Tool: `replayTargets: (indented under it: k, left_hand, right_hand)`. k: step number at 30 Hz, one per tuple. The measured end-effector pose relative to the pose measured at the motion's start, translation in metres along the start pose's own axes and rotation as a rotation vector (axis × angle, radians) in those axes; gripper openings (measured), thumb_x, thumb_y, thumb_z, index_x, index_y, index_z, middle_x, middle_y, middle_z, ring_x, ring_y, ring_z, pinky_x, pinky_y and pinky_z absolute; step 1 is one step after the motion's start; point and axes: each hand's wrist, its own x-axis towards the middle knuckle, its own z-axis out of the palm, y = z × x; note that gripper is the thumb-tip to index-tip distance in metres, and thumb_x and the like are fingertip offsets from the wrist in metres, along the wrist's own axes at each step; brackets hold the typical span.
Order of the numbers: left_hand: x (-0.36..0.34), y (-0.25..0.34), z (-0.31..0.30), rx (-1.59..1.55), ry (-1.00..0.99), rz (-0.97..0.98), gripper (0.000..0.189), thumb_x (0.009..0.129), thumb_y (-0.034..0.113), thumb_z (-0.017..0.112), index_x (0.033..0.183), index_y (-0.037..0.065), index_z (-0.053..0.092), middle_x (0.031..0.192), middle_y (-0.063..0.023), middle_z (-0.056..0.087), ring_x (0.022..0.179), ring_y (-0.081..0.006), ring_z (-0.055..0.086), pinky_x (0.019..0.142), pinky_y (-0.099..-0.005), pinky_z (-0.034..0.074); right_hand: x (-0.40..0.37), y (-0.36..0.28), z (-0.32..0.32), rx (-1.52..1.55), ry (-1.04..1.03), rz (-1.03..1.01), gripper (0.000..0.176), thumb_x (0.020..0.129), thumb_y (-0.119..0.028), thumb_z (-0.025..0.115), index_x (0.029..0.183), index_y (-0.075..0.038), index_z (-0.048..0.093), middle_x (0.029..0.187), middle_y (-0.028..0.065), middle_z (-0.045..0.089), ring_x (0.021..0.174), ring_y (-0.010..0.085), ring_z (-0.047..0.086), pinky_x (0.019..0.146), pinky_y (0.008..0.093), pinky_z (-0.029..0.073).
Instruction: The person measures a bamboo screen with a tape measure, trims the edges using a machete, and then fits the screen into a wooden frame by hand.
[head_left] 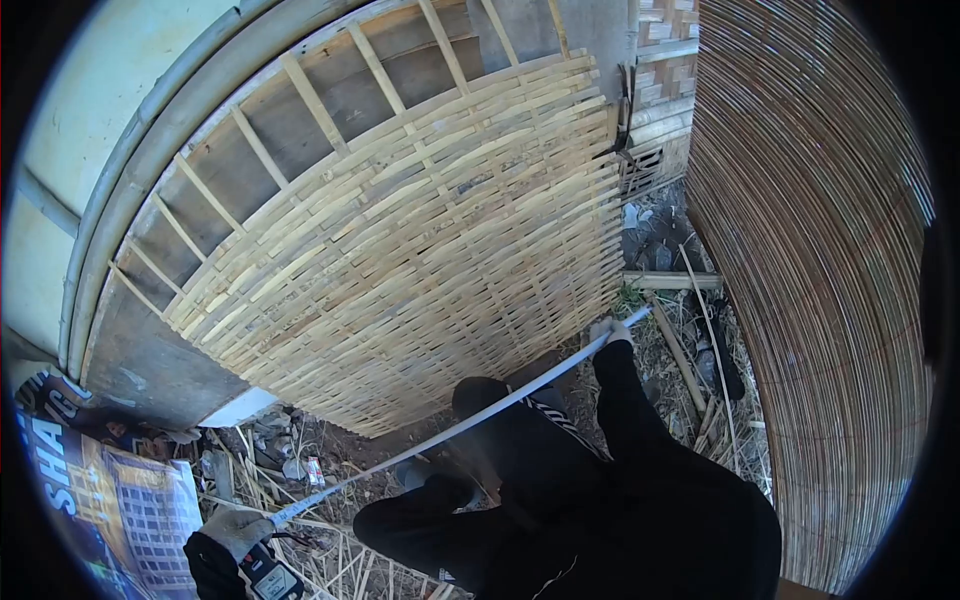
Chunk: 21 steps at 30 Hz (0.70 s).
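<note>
A long pale flat strip (460, 425) stretches in a shallow curve between my two hands, in front of a woven bamboo panel (400, 250). At the lower left, my gloved left hand (235, 530) is closed on one end of it, with a dark device (272, 577) at the wrist. My right hand (612, 331), also gloved, grips the strip close to its other end, beside the panel's lower right edge. Bare upright slats stick out of the panel's top. My dark-clothed legs are bent below the strip.
A curved screen of thin brown rods (800, 250) stands on the right. A printed banner (130, 510) lies at the lower left. Straw, sticks and litter cover the ground around my legs. A wooden piece (672, 281) lies beyond my right hand. Curved poles (125, 215) run along the upper left.
</note>
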Motion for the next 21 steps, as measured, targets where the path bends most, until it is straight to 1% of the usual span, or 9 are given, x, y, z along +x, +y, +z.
replayTargets:
  k: [4,5,6,7,8,11,14,18,21]
  left_hand:
    - [0.048,-0.049,0.008,0.102,0.186,0.069,0.032,0.095,0.036,0.058,0.094,0.007,0.071,0.074,-0.0024,0.065,0.066,-0.0129,0.06,0.062,-0.0302,0.049]
    - [0.052,-0.041,0.004,0.131,0.224,0.041,0.036,0.095,0.041,0.057,0.094,0.007,0.07,0.073,-0.0038,0.064,0.065,-0.0156,0.061,0.063,-0.0326,0.05]
    - [0.062,-0.044,0.0,0.138,0.279,0.091,0.041,0.095,0.045,0.055,0.095,0.008,0.07,0.072,-0.0059,0.064,0.064,-0.0187,0.062,0.063,-0.0345,0.05]
    - [0.054,-0.026,-0.006,0.036,0.357,0.058,0.043,0.095,0.047,0.053,0.094,0.007,0.07,0.073,-0.0079,0.064,0.067,-0.02,0.062,0.065,-0.0345,0.049]
    - [0.07,-0.039,-0.009,-0.06,0.49,0.193,0.037,0.096,0.038,0.055,0.094,0.004,0.069,0.072,-0.0086,0.063,0.068,-0.0207,0.062,0.067,-0.0362,0.048]
    - [0.097,-0.043,-0.05,-0.024,0.644,0.207,0.041,0.096,0.04,0.055,0.089,0.002,0.069,0.073,-0.0147,0.065,0.07,-0.0257,0.063,0.071,-0.0388,0.05]
    - [0.107,-0.027,-0.094,-0.016,0.781,0.159,0.044,0.096,0.042,0.056,0.09,0.001,0.069,0.072,-0.0133,0.066,0.07,-0.0235,0.065,0.069,-0.0371,0.05]
    - [0.152,-0.026,-0.154,-0.068,0.958,0.232,0.041,0.094,0.038,0.053,0.086,0.002,0.069,0.074,-0.0162,0.067,0.072,-0.0287,0.067,0.07,-0.0394,0.051]
    - [0.173,-0.015,-0.193,-0.094,0.952,0.171,0.037,0.094,0.036,0.052,0.09,0.004,0.071,0.081,-0.0172,0.069,0.08,-0.0313,0.068,0.075,-0.0412,0.052]
  right_hand:
    - [-0.002,-0.055,0.044,-0.287,-0.086,-0.266,0.018,0.1,-0.022,0.05,0.097,-0.007,0.059,0.068,-0.0015,0.053,0.053,0.013,0.051,0.055,0.0306,0.055]
    - [0.009,-0.067,0.051,-0.355,-0.315,-0.308,0.012,0.098,-0.017,0.051,0.093,-0.008,0.057,0.064,-0.002,0.049,0.051,0.0137,0.048,0.051,0.0302,0.053]
    - [-0.01,-0.071,0.085,-0.368,-0.14,-0.373,0.008,0.095,-0.014,0.053,0.088,-0.01,0.055,0.063,-0.0017,0.045,0.05,0.0137,0.044,0.047,0.0301,0.048]
    - [0.056,-0.089,0.087,-0.302,-0.368,-0.317,0.008,0.093,-0.014,0.053,0.087,-0.01,0.054,0.064,-0.0005,0.045,0.05,0.0147,0.045,0.046,0.0298,0.047]
    - [0.026,-0.099,0.117,-0.345,-0.411,-0.418,0.021,0.101,-0.02,0.04,0.095,-0.003,0.052,0.071,0.0057,0.051,0.052,0.0161,0.047,0.046,0.034,0.047]
    - [-0.007,-0.119,0.202,-0.663,-0.364,-0.652,0.022,0.095,-0.015,0.05,0.105,0.004,0.055,0.072,0.0103,0.059,0.058,0.0243,0.056,0.051,0.0398,0.049]
    - [0.03,-0.151,0.296,-0.624,-0.391,-0.892,0.038,0.083,-0.006,0.061,0.119,0.006,0.054,0.106,0.0194,0.063,0.077,0.0232,0.064,0.058,0.0397,0.051]
    - [-0.031,-0.154,0.394,-0.847,-0.201,-1.071,0.045,0.081,-0.009,0.064,0.125,-0.002,0.054,0.092,0.0136,0.063,0.073,0.022,0.062,0.057,0.0345,0.05]
    - [0.005,-0.17,0.467,-0.775,-0.643,-1.095,0.023,0.088,-0.017,0.062,0.104,0.0,0.062,0.078,0.0097,0.06,0.066,0.0195,0.058,0.055,0.0364,0.046]
